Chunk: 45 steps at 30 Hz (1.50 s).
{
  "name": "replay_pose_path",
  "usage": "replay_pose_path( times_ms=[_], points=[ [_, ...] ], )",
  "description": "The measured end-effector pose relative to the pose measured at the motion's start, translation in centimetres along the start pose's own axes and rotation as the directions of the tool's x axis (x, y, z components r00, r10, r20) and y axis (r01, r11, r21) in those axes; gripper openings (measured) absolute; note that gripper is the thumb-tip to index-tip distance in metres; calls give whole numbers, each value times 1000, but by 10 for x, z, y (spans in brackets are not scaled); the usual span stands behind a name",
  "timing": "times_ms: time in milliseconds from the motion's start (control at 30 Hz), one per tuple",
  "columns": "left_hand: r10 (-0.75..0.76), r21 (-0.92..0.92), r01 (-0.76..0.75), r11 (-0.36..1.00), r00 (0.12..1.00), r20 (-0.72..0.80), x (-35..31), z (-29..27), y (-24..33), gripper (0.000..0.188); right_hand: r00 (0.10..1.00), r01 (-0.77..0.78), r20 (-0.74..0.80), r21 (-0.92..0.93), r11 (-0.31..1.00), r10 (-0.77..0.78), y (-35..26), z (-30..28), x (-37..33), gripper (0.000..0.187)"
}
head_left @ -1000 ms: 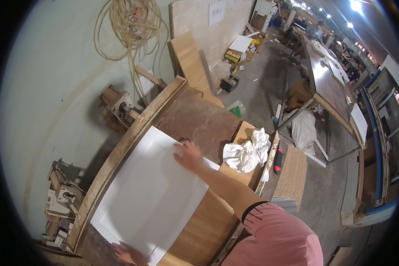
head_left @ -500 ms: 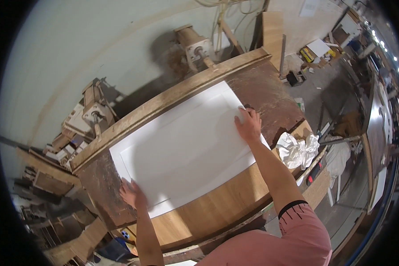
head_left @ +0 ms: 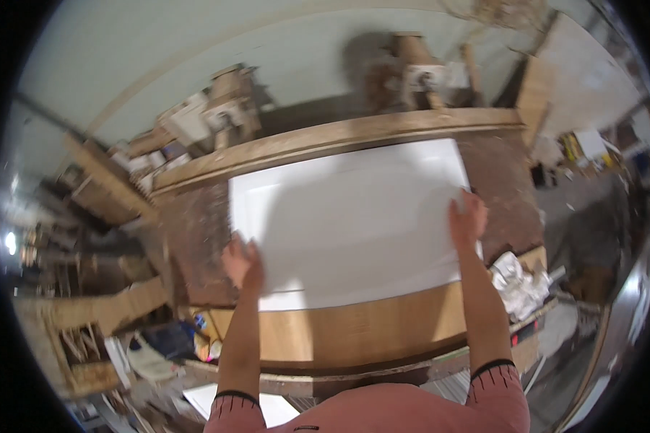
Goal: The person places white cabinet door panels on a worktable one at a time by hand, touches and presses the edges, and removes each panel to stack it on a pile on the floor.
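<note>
A white rectangular panel (head_left: 361, 224), with a faint raised border like a cabinet door, lies flat on the brown bench top (head_left: 505, 180). My left hand (head_left: 243, 264) grips its left edge near the front corner, thumb toward the panel's face. On the opposite side my right hand (head_left: 469, 219) holds the right edge, with its fingers bent over the border. A wood-coloured board (head_left: 375, 328) shows along the panel's near side. The undersides of the panel and some fingertips are hidden, and the picture is slightly blurred.
A wooden rail (head_left: 339, 137) runs along the bench's far edge, with two cylinder clamps (head_left: 420, 72) behind it. Crumpled white plastic (head_left: 518, 287) lies at the right, near a red and black tool (head_left: 526, 333). Wood scraps (head_left: 108, 195) are piled at the left.
My view has swung round, so the bench and panel now look more level. Both hands stay at the panel's two side edges. Any panel movement along the bench is hard to make out.
</note>
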<state>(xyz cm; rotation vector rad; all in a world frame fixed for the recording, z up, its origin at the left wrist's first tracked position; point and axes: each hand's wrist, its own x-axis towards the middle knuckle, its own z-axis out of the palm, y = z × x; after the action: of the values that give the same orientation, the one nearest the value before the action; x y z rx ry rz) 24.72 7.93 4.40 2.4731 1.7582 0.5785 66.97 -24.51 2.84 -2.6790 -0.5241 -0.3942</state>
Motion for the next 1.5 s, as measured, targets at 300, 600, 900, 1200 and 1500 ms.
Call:
replay_pose_path(
  times_ms=[300,600,900,1200,1500],
  points=[
    [-91,-36,97,995,988,125,0,-5,0,54,997,76,12,41,996,-76,-2,-4,1,44],
    [-35,0,35,999,999,22,3,-1,-5,49,995,90,-37,-19,996,-91,-2,4,-2,46],
    [-107,8,107,994,984,144,3,-5,13,54,1000,-1,-18,57,998,3,-5,-9,0,45],
    [-125,22,123,992,979,163,2,-2,9,54,1000,14,-10,33,999,-14,-8,-10,3,45],
    [-79,40,75,996,988,130,0,2,-2,53,994,-74,81,42,996,70,-12,-11,-2,47]
  ],
)
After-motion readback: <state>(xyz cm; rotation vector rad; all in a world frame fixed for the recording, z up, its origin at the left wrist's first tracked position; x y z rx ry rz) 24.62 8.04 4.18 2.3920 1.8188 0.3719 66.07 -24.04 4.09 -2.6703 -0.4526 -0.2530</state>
